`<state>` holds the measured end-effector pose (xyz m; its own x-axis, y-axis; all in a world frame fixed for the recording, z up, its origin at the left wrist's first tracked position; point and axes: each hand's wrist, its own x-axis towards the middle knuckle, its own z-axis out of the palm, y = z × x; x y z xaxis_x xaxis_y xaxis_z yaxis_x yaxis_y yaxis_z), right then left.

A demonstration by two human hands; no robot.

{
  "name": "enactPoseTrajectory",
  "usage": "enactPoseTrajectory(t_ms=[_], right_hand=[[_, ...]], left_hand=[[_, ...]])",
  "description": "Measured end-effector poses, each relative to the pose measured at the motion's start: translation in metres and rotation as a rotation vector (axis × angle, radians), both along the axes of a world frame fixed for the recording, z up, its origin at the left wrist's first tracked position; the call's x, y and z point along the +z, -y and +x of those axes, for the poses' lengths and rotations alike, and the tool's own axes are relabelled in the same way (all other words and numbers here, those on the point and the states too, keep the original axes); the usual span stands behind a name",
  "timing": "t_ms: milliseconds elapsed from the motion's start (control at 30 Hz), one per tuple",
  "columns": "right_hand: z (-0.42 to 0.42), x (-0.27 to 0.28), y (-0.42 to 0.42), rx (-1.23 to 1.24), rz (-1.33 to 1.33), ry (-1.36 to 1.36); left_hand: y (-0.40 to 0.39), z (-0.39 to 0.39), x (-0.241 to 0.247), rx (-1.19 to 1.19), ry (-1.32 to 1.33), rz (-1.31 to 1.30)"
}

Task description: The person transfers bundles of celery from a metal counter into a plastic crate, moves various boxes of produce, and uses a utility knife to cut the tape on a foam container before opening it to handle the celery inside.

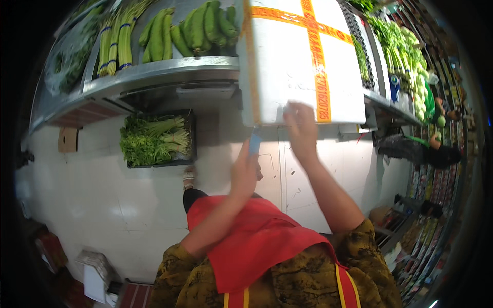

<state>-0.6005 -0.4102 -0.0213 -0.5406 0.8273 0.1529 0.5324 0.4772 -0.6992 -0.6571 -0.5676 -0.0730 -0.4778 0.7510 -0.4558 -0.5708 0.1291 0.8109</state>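
Note:
A large white foam box (285, 65), bound with printed orange tape (319, 57), rests on the metal display counter before me. My left hand (245, 165) is closed around a blue-handled tool (254, 143), seemingly a utility knife, at the near left corner of the box; its tip is blurred. At the box's near edge, left of the tape, my right hand (302, 127) has its fingers bent against the foam. Motion blur hides whether those fingers pinch anything.
Green gourds (200, 29) and banded stalk vegetables (125, 42) lie on the counter's left part. A black crate (194, 134) of leafy greens stands on the floor, left of my foot. Another person (423, 150) is at the right, near shelves.

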Motion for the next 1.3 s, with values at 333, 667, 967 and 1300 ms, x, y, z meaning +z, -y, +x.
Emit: enactPoseTrajectory(t_ms=[333, 667, 967, 1300], right_hand=[[0.042, -0.059, 0.061, -0.009, -1.123, -0.122], [0.106, -0.025, -0.014, -0.028, -0.91, 0.122], [0.24, -0.007, -0.156, -0.094, -0.921, 0.217], [0.39, -0.006, -0.266, -0.583, -0.625, -0.294]], left_hand=[[-0.014, 0.029, -0.038, -0.17, -0.672, -0.475], [-0.074, -0.046, 0.027, -0.042, -0.459, -0.13], [-0.1, -0.048, 0.028, -0.139, -0.656, -0.361], [-0.093, -0.013, 0.015, -0.08, -0.714, -0.041]])
